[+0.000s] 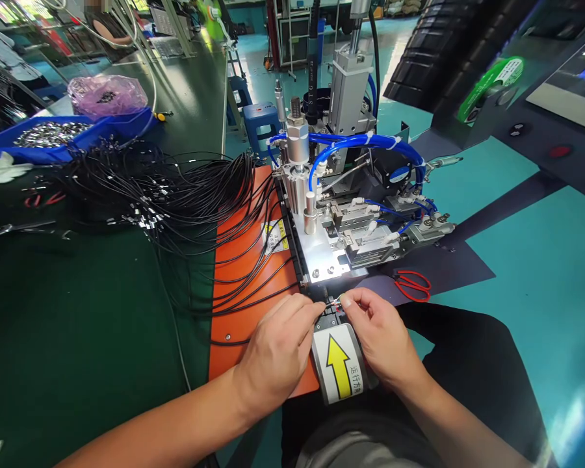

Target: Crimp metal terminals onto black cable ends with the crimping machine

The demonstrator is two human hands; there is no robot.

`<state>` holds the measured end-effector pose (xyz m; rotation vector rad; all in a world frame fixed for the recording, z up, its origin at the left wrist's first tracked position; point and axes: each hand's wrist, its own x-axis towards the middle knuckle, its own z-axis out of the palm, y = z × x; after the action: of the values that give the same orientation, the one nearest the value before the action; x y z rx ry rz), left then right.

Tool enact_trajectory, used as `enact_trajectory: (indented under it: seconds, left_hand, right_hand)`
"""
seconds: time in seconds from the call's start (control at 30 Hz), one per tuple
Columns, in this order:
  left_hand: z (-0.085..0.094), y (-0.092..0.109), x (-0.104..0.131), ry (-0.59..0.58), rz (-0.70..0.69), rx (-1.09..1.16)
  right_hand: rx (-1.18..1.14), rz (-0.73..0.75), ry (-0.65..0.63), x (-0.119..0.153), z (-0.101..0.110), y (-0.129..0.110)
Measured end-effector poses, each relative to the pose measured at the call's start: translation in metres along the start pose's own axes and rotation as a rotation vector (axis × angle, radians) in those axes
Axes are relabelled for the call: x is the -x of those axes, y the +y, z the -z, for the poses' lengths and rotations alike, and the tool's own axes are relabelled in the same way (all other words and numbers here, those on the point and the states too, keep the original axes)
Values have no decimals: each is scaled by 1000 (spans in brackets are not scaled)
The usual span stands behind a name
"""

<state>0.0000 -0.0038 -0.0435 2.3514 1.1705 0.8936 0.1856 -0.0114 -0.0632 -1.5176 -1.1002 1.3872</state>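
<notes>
My left hand (283, 341) is closed in a pinch on a thin black cable (328, 305) at the front of the machine. Facing it, my right hand (377, 331) pinches the cable's end, where small white and red bits show; their exact shape is too small to tell. Both pinches sit over the black feed track (327, 320), just in front of the machine's metal plate (316, 250). Below them is a white label with a yellow arrow (340, 367). Several black cables lie across the orange board (244, 273) beside my left hand.
A big bundle of black cables (190, 182) with metal ends spreads over the green table (78, 325). Blue bins (43, 153) hold small metal parts, near a pink bag (107, 95). Red-handled scissors (413, 286) lie right of the machine. A wrench (24, 227) lies left.
</notes>
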Motion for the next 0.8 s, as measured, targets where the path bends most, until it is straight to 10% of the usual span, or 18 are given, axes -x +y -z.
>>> enact_trajectory:
  seconds: [0.8]
  left_hand:
    - [0, 1, -2, -19, -10, -51]
  right_hand:
    - [50, 5, 59, 2, -5, -2]
